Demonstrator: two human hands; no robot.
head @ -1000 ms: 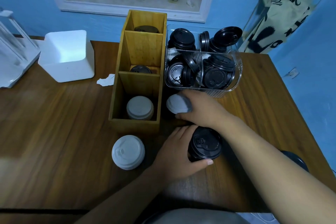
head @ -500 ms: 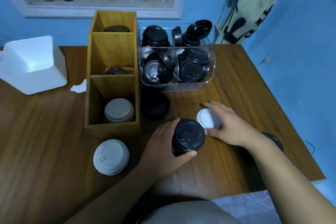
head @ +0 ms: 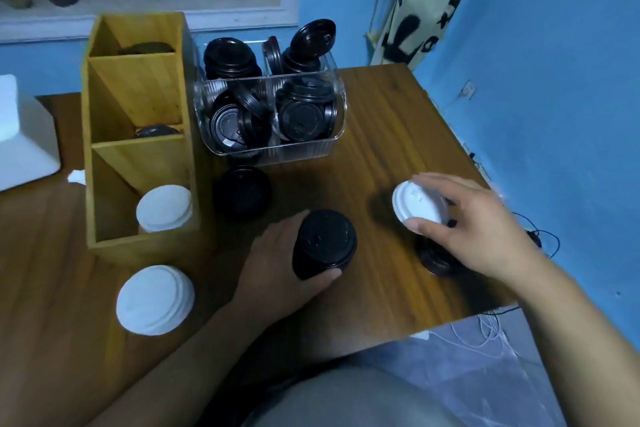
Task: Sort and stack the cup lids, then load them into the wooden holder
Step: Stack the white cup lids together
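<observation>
My left hand (head: 277,267) grips a stack of black lids (head: 325,243) standing on the table. My right hand (head: 474,229) holds a white lid (head: 417,203) near the table's right edge, just above a small black lid stack (head: 437,260). The wooden holder (head: 138,135) has three compartments: white lids (head: 164,207) in the nearest, dark lids in the other two. Another white lid stack (head: 155,300) stands in front of the holder. A further black stack (head: 242,191) sits between holder and bin.
A clear plastic bin (head: 273,111) full of loose black lids stands behind, right of the holder. A white foam block (head: 24,142) lies at far left. The table's right edge (head: 460,149) and near corner are close to my right hand. Cables hang beyond.
My right hand has carried the white lid from beside the holder over to the right side of the table. My left hand stays on the black stack. The view has swung right.
</observation>
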